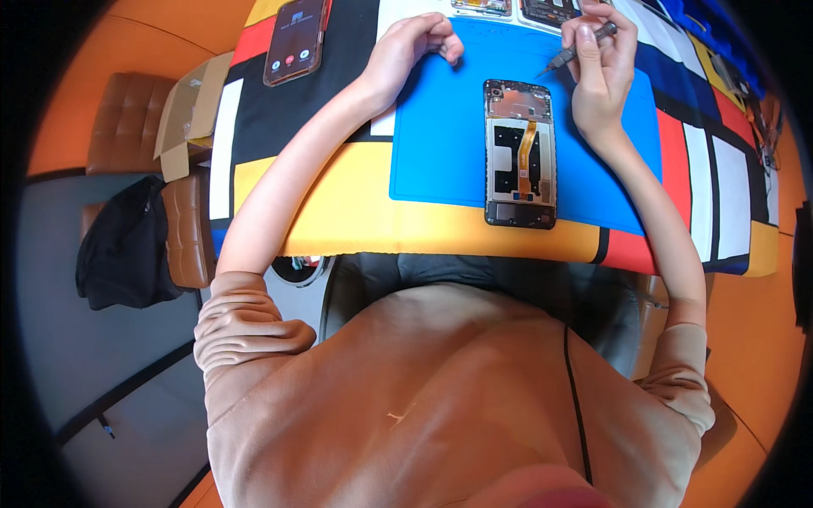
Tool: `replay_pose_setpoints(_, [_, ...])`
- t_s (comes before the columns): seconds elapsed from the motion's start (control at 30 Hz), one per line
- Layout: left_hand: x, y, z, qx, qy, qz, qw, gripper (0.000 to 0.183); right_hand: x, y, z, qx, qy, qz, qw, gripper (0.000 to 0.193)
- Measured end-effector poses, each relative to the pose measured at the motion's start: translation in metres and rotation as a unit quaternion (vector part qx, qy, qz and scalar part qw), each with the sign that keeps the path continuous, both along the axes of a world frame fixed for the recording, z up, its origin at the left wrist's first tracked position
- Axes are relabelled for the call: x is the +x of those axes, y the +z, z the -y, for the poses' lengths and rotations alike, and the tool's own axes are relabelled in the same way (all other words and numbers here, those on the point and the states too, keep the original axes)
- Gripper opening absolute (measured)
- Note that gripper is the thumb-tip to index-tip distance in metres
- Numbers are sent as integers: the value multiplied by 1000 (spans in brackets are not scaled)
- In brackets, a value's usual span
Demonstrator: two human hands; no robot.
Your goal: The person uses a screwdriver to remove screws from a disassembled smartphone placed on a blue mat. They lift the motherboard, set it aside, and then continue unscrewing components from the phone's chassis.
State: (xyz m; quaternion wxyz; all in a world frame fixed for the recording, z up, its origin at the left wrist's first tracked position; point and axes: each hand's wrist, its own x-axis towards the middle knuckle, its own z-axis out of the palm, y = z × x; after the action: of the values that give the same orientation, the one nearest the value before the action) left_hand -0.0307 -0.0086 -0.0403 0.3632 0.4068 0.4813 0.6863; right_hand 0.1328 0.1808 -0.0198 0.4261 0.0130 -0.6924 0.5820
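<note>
An opened smartphone (506, 186) lies on the blue work mat (436, 127), its inner frame and an orange ribbon cable (524, 161) exposed. My right hand (600, 76) is closed around a small dark screwdriver (584, 49). The tool's thin tip points down to the left, just above the phone's upper right corner and apart from it. My left hand (411, 55) hovers over the mat's upper left side, its fingers loosely curled. Nothing shows between those fingers. At the mat's far edge lie two more opened phone parts (481, 7), cut off by the picture's edge.
A whole phone with a lit screen (296, 41) lies at the far left on the colour-block tablecloth (339, 195). Left of the table are a cardboard box (190, 110) and a brown chair with a black cloth (127, 245). Cables and small items crowd the far right edge.
</note>
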Motion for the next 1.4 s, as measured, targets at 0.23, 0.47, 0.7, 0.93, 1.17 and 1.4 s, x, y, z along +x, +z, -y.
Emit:
replay_pose_setpoints(0.23, [-5,-10,-7,80,-176,345,918,23,-13,2,14,-6,49,40,998,20])
replay_pose_setpoints(0.47, [11,6,2,-109,123,-377,912,34,-33,-12,24,133,66,-48,988,18])
replay_pose_setpoints(0.7, [9,4,3,-67,80,-581,807,20,-27,-15,22,121,38,8,992,17])
replay_pose_setpoints(0.93, [8,4,3,-58,58,-561,823,18,-30,-13,23,110,56,20,992,18])
replay_pose_setpoints(1.17, [3,-6,2,-41,60,-558,827,22,-29,-13,23,149,45,29,987,15])
replay_pose_setpoints(1.4, [6,-14,-5,-49,86,-566,819,24,-24,-3,17,248,34,67,966,14])
